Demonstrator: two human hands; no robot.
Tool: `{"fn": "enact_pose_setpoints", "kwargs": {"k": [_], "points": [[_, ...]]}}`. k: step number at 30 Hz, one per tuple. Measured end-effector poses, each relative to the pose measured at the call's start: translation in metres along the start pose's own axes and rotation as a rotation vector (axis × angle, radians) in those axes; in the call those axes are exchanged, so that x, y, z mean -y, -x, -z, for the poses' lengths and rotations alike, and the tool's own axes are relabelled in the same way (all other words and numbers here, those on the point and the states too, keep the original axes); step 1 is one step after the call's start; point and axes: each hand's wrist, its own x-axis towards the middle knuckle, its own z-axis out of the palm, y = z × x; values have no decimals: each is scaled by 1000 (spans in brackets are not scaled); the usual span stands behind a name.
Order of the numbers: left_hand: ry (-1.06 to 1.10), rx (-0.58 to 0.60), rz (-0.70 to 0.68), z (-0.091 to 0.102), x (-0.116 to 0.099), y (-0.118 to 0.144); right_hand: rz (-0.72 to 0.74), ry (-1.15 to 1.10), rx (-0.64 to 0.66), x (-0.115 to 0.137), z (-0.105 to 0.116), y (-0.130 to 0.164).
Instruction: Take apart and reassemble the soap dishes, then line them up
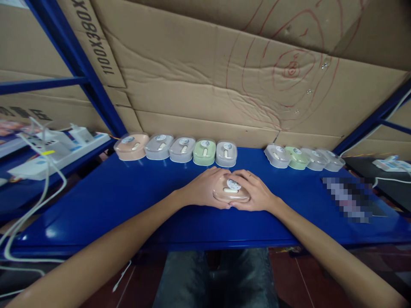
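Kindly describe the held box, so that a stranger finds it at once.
The blue table stands before a cardboard wall. Near its middle, the left hand and right hand cup a peach box with a round label. Another peach box stands leftmost in the back row, but only this one is held.

Single head view — from above the blue tabletop (99,201), facing forward and down — near both hands (203,187), cardboard (180,64) beyond.

A bare left forearm (105,255) and bare right forearm (330,253) angle forward and inward, the cupped left grip (202,188) and cupped right grip (258,192) facing each other, fingers (247,176) curled, thumbs (239,206) nearly touching.
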Motion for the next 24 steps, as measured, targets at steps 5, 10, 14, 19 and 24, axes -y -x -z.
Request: {"fn": "enact_pose_setpoints", "kwargs": {"k": [5,10,14,19,24], "points": [[3,10,15,0,2,0,20,33,-15,-1,-1,0],[2,25,63,0,3,1,35,48,-15,-2,-2,1],[-15,45,105,1,3,1,59,60,-42,-3,-2,2],[7,34,98,3,0,0,85,77,-61,-2,1,1],[57,32,111,3,0,0,88,101,-86,-1,4,3]]}}
